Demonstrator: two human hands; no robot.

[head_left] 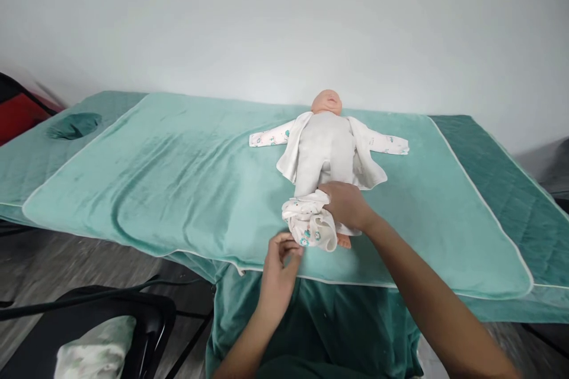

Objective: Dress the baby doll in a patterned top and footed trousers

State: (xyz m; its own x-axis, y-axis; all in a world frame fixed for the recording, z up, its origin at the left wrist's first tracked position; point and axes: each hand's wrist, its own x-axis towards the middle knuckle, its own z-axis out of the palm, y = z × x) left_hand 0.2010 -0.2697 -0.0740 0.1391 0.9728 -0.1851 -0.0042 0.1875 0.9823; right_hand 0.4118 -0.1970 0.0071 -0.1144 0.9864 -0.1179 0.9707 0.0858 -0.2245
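Observation:
A baby doll (pixel 326 100) lies on its back with its arms spread, its head toward the wall. It wears a white baby jacket (pixel 291 151) with printed sleeves, its front flaps spread to both sides. Pale cloth covers the body and legs. Printed baby pants (pixel 306 219) are bunched around the lower leg on the left, and one bare foot (pixel 344 241) shows beside them. My right hand (pixel 347 204) is closed on the upper edge of the bunch, fingertips partly hidden. My left hand (pixel 282 266) has curled fingers at the bunch's lower left edge; what they pinch is hidden.
A light green velvety sheet (pixel 178 166) with wrinkles covers a darker green padded bed (pixel 502 177) against a white wall (pixel 222 29). The bed has a face hole (pixel 74 125) at the left. A black chair (pixel 151 320) with folded printed cloth (pixel 98 349) stands at lower left.

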